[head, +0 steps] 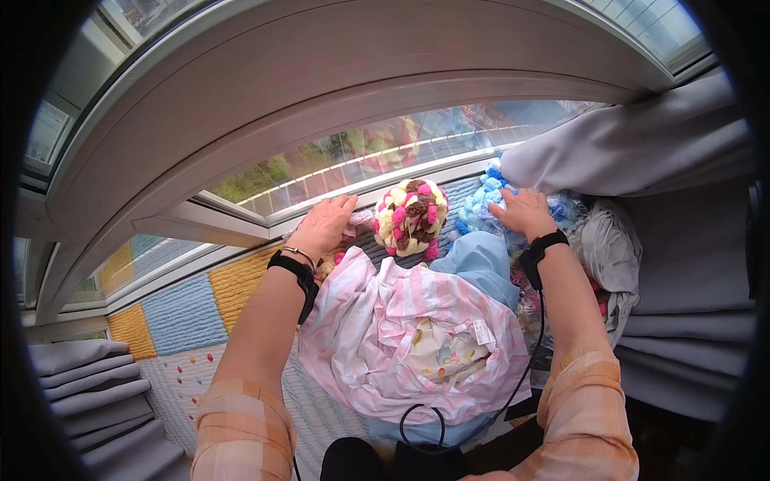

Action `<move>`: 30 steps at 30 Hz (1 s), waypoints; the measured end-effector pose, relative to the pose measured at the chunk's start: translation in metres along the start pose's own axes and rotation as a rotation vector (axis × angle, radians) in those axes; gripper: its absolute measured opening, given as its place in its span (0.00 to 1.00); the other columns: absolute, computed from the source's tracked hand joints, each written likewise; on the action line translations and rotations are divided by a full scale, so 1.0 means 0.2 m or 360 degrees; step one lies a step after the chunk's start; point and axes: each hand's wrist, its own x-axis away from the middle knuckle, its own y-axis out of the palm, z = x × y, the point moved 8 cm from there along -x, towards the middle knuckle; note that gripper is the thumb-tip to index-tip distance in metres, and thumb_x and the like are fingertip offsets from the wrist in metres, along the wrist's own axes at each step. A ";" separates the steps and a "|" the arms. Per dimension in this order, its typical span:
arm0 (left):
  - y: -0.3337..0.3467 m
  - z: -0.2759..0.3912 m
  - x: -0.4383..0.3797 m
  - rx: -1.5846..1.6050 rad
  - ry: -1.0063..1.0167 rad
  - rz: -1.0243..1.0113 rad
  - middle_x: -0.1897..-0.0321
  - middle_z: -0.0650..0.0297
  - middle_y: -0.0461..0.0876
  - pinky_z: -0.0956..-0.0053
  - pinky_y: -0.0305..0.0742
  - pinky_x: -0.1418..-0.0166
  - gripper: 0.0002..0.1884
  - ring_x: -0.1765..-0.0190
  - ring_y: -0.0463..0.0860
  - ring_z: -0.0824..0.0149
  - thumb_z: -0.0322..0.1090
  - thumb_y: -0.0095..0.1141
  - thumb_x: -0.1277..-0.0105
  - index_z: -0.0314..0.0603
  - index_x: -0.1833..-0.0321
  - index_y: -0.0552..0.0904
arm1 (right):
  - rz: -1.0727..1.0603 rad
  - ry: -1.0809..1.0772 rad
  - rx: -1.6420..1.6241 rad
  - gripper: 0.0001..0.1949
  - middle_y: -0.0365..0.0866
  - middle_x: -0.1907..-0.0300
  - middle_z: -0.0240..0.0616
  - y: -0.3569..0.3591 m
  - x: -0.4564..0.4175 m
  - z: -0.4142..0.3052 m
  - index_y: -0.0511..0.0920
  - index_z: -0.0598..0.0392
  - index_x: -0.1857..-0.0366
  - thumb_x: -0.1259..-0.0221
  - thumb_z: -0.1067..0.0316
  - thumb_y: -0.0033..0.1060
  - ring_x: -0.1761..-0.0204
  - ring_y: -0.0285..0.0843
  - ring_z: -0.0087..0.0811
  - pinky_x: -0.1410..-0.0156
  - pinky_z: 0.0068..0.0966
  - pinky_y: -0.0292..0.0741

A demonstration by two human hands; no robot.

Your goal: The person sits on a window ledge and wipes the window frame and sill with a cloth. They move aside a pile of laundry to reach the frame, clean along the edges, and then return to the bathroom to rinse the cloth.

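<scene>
My left hand (326,223) reaches to the window sill and rests on or beside a bit of pink-and-white cloth (360,221); whether its fingers grip it is hidden. On the right, my right hand (521,210) lies on a bundle of blue pompom yarn (483,203) partly in clear plastic; its grip is unclear. A ball of cream, pink and brown pompom yarn (411,217) sits between the hands, near the glass. Closer to me lies a crumpled pink-and-white striped cloth (355,324) with a white tag (481,332), over a light blue cloth (490,255).
A patchwork quilted mat (180,315) covers the window seat. Grey curtains (625,144) hang at the right and left (96,391). Clear plastic and a greyish-white bag (610,240) lie beside my right forearm. A black cable (532,352) runs from my right wristband across the striped cloth.
</scene>
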 end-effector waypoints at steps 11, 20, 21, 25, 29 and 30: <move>0.10 -0.08 0.08 -0.0198 -0.0044 -0.0449 0.50 0.48 0.75 0.59 0.80 0.53 0.48 0.55 0.84 0.48 0.21 0.60 0.46 0.38 0.21 0.51 | -0.0122 -0.0176 0.0075 0.29 0.88 0.63 0.47 0.03 0.27 0.07 0.88 0.55 0.63 0.35 0.36 0.51 0.55 0.85 0.47 0.48 0.40 0.77; 0.15 -0.06 0.08 -0.0186 -0.0040 -0.0511 0.47 0.48 0.75 0.60 0.80 0.53 0.48 0.55 0.84 0.49 0.20 0.57 0.44 0.36 0.20 0.48 | -0.0003 0.0281 0.0062 0.55 0.56 0.25 0.56 0.19 -0.06 0.40 0.61 0.47 0.27 0.59 0.26 0.71 0.22 0.47 0.54 0.22 0.56 0.49; 0.15 -0.08 0.10 -0.0154 -0.0060 -0.0506 0.47 0.47 0.74 0.59 0.79 0.53 0.50 0.54 0.83 0.48 0.19 0.58 0.46 0.36 0.20 0.46 | -0.0103 0.0328 0.0008 0.55 0.62 0.29 0.56 0.21 -0.03 0.45 0.61 0.49 0.27 0.60 0.26 0.71 0.24 0.53 0.53 0.24 0.54 0.54; 0.15 -0.07 0.10 -0.0212 -0.0099 -0.0546 0.46 0.48 0.75 0.61 0.81 0.55 0.47 0.57 0.85 0.49 0.22 0.57 0.43 0.36 0.20 0.48 | -0.0128 0.0493 -0.0226 0.52 0.71 0.37 0.55 0.32 0.05 0.76 0.65 0.55 0.31 0.58 0.29 0.71 0.30 0.62 0.51 0.27 0.49 0.59; 0.13 -0.04 0.07 -0.0110 -0.0183 -0.0689 0.45 0.47 0.73 0.58 0.79 0.51 0.49 0.54 0.83 0.46 0.19 0.56 0.43 0.39 0.19 0.45 | 0.0222 0.0486 -0.0076 0.50 0.72 0.39 0.56 0.36 0.06 0.81 0.68 0.59 0.35 0.58 0.31 0.72 0.32 0.65 0.51 0.26 0.46 0.58; 0.13 -0.04 0.07 -0.0139 -0.0188 -0.0673 0.45 0.47 0.73 0.57 0.79 0.51 0.51 0.53 0.83 0.46 0.19 0.58 0.45 0.39 0.19 0.44 | 0.0244 0.0472 -0.0022 0.50 0.72 0.39 0.59 0.33 0.06 0.78 0.68 0.59 0.35 0.59 0.30 0.72 0.33 0.66 0.52 0.25 0.45 0.56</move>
